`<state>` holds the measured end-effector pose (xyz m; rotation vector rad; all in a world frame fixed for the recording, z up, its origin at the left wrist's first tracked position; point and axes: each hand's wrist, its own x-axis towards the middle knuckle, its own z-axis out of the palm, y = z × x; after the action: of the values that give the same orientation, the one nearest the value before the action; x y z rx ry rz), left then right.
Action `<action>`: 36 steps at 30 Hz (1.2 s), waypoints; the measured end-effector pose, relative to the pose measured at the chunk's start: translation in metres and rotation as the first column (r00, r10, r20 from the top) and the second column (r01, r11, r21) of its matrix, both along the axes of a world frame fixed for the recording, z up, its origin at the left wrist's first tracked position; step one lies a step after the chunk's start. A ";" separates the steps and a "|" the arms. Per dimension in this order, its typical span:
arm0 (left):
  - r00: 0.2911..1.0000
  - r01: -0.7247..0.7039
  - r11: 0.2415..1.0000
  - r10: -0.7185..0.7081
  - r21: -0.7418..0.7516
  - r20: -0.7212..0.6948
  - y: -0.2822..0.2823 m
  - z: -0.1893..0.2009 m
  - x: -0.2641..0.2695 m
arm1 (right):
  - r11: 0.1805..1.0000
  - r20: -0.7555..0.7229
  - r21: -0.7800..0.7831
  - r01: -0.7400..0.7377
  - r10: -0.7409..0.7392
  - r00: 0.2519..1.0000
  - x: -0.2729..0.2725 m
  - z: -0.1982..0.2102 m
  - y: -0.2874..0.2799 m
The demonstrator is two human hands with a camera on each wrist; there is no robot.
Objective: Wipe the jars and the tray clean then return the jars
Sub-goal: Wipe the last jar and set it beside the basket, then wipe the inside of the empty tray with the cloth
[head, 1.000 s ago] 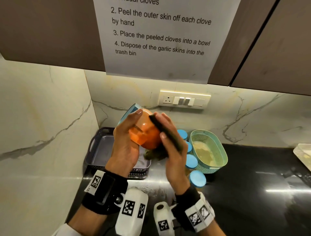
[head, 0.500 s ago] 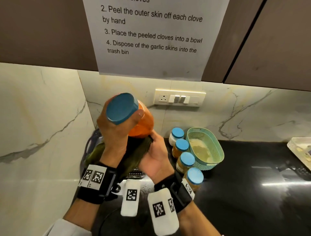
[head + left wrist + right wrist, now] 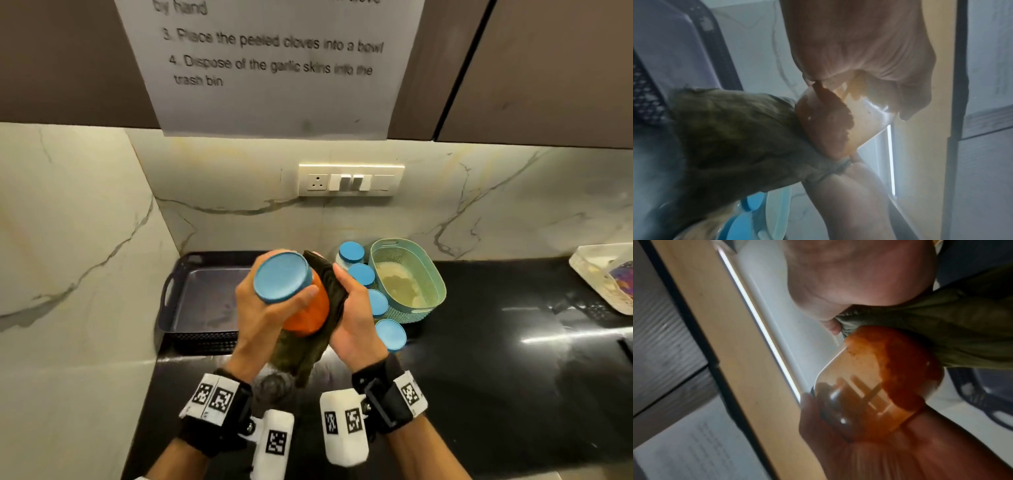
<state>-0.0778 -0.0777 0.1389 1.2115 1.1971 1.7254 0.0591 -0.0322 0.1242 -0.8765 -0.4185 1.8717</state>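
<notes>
My left hand [image 3: 263,315] grips a jar of orange powder [image 3: 308,310] just under its blue lid [image 3: 282,279], lid toward me, above the counter. My right hand [image 3: 352,308] presses a dark olive cloth [image 3: 329,308] round the jar's right side and bottom. In the right wrist view the cloth [image 3: 953,331] covers the jar [image 3: 890,378] near its base. In the left wrist view the cloth [image 3: 731,134] wraps the jar's [image 3: 828,125] end. The dark tray [image 3: 202,294] lies behind my left hand. Several blue-lidded jars [image 3: 361,274] stand in a row to the right.
A teal basket [image 3: 431,274] with something pale inside stands beside the jar row, at the back wall. A white tray [image 3: 589,270] sits at the counter's far right. A marble wall closes the left side; cupboards and a paper sheet hang overhead.
The jar turned from bottom-up to lid toward me and came down lower. My right hand slid the cloth from below the jar up its right side.
</notes>
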 end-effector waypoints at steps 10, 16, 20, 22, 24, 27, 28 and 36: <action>0.722 0.211 0.973 -0.220 -0.094 -0.656 0.016 -0.116 0.091 | 0.917 0.161 -0.154 0.369 -0.345 0.925 0.126 -0.050 -0.022; 0.510 0.236 0.943 -0.326 -0.235 -0.796 0.011 -0.182 0.145 | 0.907 0.294 -0.146 0.396 -0.343 0.892 0.180 -0.059 -0.047; 0.601 0.163 0.932 -0.353 -0.323 -0.717 0.010 -0.200 0.175 | 0.893 0.427 -0.124 0.432 -0.345 0.836 0.194 -0.073 -0.047; 0.611 0.155 0.923 -0.370 -0.353 -0.699 0.008 -0.207 0.185 | 0.878 0.501 -0.099 0.469 -0.363 0.785 0.198 -0.078 -0.044; 0.632 0.146 0.912 -0.385 -0.384 -0.673 0.006 -0.211 0.192 | 0.883 0.533 -0.083 0.463 -0.353 0.769 0.202 -0.081 -0.040; 0.663 0.129 0.898 -0.393 -0.420 -0.637 0.006 -0.216 0.200 | 0.913 0.550 -0.060 0.404 -0.308 0.777 0.202 -0.073 -0.037; 0.679 0.129 0.895 -0.394 -0.427 -0.620 0.006 -0.217 0.202 | 0.924 0.550 -0.048 0.381 -0.293 0.782 0.201 -0.069 -0.036; 0.685 0.149 0.933 -0.335 -0.326 -0.647 -0.001 -0.206 0.152 | 0.966 0.550 -0.042 0.256 -0.192 0.813 0.164 -0.050 -0.027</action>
<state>0.0739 -0.0791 -0.0675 1.8445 1.5248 0.8699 0.2228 -0.0587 0.0743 -1.4806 -0.5258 1.4166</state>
